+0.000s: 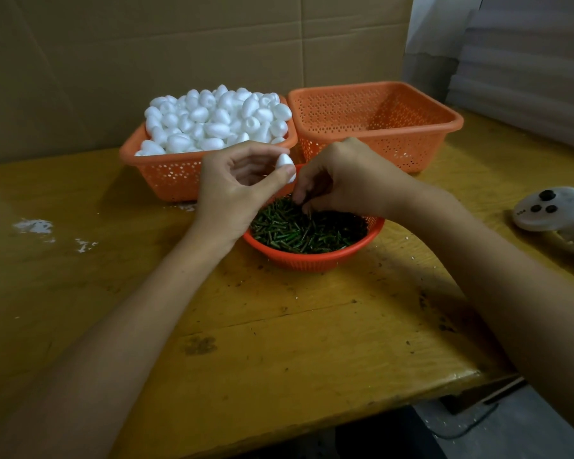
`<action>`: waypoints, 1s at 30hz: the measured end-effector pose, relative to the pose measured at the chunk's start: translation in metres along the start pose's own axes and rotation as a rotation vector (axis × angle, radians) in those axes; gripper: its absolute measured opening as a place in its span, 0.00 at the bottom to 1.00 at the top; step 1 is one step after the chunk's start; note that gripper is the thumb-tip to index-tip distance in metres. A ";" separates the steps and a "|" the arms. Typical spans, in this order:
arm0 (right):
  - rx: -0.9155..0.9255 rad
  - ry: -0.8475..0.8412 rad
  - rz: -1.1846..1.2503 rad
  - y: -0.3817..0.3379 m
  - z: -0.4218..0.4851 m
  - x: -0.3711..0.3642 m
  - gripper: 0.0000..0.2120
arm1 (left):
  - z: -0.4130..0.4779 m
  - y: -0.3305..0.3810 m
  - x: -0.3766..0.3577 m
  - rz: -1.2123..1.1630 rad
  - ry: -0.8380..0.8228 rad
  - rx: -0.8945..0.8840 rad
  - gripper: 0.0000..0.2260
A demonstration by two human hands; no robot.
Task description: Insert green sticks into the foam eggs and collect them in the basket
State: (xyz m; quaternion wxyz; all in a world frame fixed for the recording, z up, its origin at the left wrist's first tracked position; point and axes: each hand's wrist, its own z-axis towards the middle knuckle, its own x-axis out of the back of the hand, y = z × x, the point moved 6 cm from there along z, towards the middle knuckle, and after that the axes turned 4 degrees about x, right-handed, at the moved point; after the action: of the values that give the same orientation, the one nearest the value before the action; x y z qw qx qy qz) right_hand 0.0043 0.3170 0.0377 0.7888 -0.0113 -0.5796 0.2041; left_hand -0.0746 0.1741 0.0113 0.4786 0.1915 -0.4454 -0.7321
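Your arms [130,326] meet over the bowl [312,261]: left hand [232,190] pinches a foam egg [285,164] ready, right hand [345,180] curls into the sticks [309,231], catch unseen.

Bare left hand [236,190], bare right hand [348,177], two bare forearms [153,309]

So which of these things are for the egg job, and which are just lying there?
For the job: the foam egg in the left hand; the right hand at the green sticks in the round basket; the full egg basket; the empty basket.
Just lying about: the white controller; white crumbs on the table.
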 end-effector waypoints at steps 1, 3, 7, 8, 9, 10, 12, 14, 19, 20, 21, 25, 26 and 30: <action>0.003 0.012 -0.008 0.000 0.000 0.001 0.09 | 0.000 0.000 0.000 -0.009 -0.001 0.001 0.08; 0.006 0.031 -0.023 -0.001 0.000 0.002 0.09 | 0.001 0.000 0.001 -0.022 0.002 0.004 0.09; 0.007 0.054 -0.017 0.000 0.000 0.004 0.09 | 0.001 0.001 0.002 -0.025 0.004 0.006 0.09; 0.004 0.055 -0.017 0.000 0.000 0.005 0.09 | 0.001 0.001 0.003 -0.034 0.001 0.007 0.09; 0.000 0.055 -0.013 0.001 0.000 0.005 0.09 | 0.001 0.001 0.003 -0.045 -0.003 0.006 0.08; -0.007 0.050 -0.005 0.002 0.000 0.005 0.09 | 0.002 0.001 0.003 -0.055 -0.009 0.004 0.07; -0.017 0.028 0.005 0.003 -0.001 0.004 0.10 | 0.001 0.002 0.002 -0.073 -0.018 0.003 0.06; -0.023 0.003 0.006 0.003 -0.001 0.003 0.12 | 0.001 0.001 0.002 -0.081 -0.020 0.008 0.06; -0.045 -0.034 -0.001 0.003 -0.002 0.003 0.15 | 0.002 -0.001 0.002 -0.093 -0.005 0.029 0.07; -0.047 -0.036 -0.013 0.004 -0.002 0.003 0.15 | 0.002 -0.001 0.003 -0.091 -0.005 0.031 0.07; -0.047 -0.038 -0.026 0.004 -0.002 0.004 0.16 | 0.002 -0.002 0.003 -0.084 -0.004 0.033 0.08; -0.036 -0.042 -0.058 0.004 -0.002 0.005 0.17 | 0.001 -0.002 0.004 -0.055 -0.003 0.047 0.12; -0.034 -0.043 -0.066 0.004 -0.002 0.005 0.18 | 0.001 -0.002 0.005 -0.052 -0.002 0.052 0.12; -0.007 -0.067 -0.097 0.001 -0.002 0.003 0.18 | 0.002 -0.004 0.006 -0.047 -0.004 0.072 0.12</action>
State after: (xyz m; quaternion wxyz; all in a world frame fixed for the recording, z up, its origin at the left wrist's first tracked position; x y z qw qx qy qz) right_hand 0.0068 0.3198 0.0397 0.7780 0.0210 -0.6062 0.1637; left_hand -0.0803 0.1704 0.0100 0.4533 0.2175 -0.4676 -0.7270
